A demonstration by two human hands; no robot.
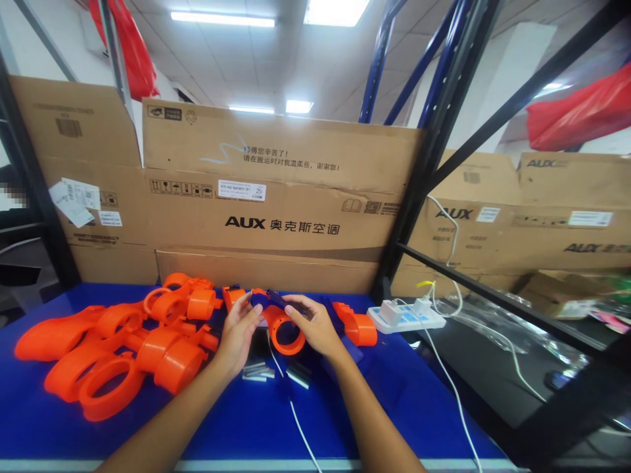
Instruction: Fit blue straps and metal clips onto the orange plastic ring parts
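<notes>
Both my hands meet over the middle of the blue table (305,420). My left hand (240,332) and my right hand (313,323) are closed around one orange plastic ring-shaped housing (284,328), fingertips pinching a small dark part at its top. A heap of similar orange housings (128,341) lies to the left of my left hand. Another orange piece (355,323) rests just right of my right hand. Small grey metal pieces (276,373) lie on the table below my hands.
A white power strip (405,315) with plugged chargers and white cables sits at the right. Large cardboard boxes (276,210) form a wall behind the table. A black shelf frame (419,197) rises at the right, with clutter beyond it.
</notes>
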